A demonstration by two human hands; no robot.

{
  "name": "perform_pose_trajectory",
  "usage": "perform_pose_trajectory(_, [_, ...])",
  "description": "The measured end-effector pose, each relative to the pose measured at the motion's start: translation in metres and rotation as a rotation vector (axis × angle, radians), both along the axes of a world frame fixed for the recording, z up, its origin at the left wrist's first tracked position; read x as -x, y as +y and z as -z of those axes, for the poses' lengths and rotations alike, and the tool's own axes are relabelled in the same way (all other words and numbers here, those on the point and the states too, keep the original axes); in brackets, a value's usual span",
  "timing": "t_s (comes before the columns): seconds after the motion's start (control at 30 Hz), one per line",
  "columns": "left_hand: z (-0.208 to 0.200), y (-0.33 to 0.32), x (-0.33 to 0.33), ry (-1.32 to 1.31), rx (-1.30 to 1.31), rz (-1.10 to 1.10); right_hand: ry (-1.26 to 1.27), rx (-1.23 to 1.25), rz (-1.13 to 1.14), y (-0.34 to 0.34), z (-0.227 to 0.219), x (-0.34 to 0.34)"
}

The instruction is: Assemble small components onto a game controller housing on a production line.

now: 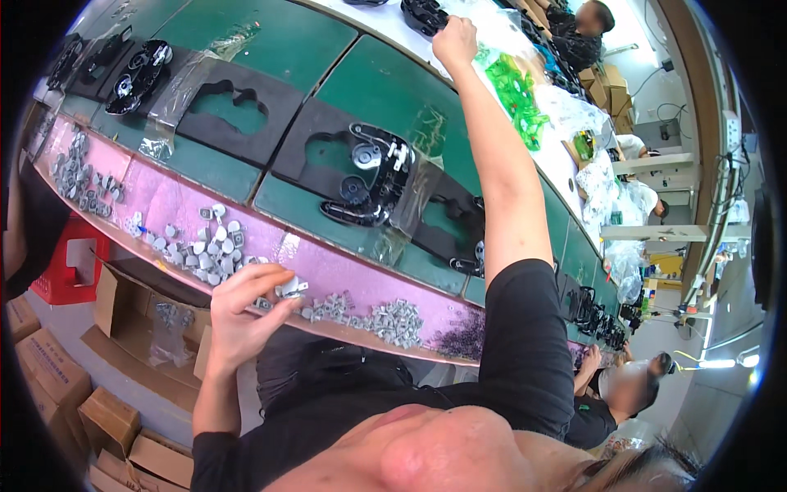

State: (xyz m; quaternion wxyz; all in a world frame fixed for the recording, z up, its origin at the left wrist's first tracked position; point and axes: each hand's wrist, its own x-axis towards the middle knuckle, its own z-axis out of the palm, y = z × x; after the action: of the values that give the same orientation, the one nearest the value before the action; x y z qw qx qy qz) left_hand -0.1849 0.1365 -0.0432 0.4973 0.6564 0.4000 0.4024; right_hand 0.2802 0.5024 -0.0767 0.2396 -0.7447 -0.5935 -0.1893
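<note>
My left hand (246, 313) is at the near edge of the bench, thumb and fingers pinched on a small grey-white plastic part (290, 287). My right arm stretches across to the far side. There my right hand (456, 43) has its fingers closed at the edge of a glossy black plastic part (423, 16); the fingertips are partly hidden. Between the hands, a black curved frame (373, 176) with round pieces on it rests on a dark foam holder (297, 156) on the green work surface (385, 86). Grey round-capped parts (205, 246) lie heaped beside my left hand.
Small grey pieces (393, 322) and tiny black pieces (459, 338) lie in piles on the pink strip (336, 275). Green plastic wrapping (515, 94) sits on the far white surface. Cardboard boxes (49, 373) and a red crate (70, 266) stand below left. Another person (592, 418) works at right.
</note>
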Motion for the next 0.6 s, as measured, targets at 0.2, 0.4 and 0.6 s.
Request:
perform_pose_trajectory(0.2, [0.01, 0.016, 0.003, 0.02, 0.036, -0.034, -0.254, 0.251, -0.064, 0.009, -0.01, 0.008])
perform_pose_trajectory(0.4, [0.012, 0.028, -0.004, 0.02, 0.005, -0.019, -0.001, 0.247, -0.397, -0.002, -0.037, 0.033])
perform_pose_trajectory(0.6, [0.013, 0.031, -0.002, 0.018, -0.003, -0.018, 0.062, 0.152, -0.383, 0.031, -0.031, -0.018])
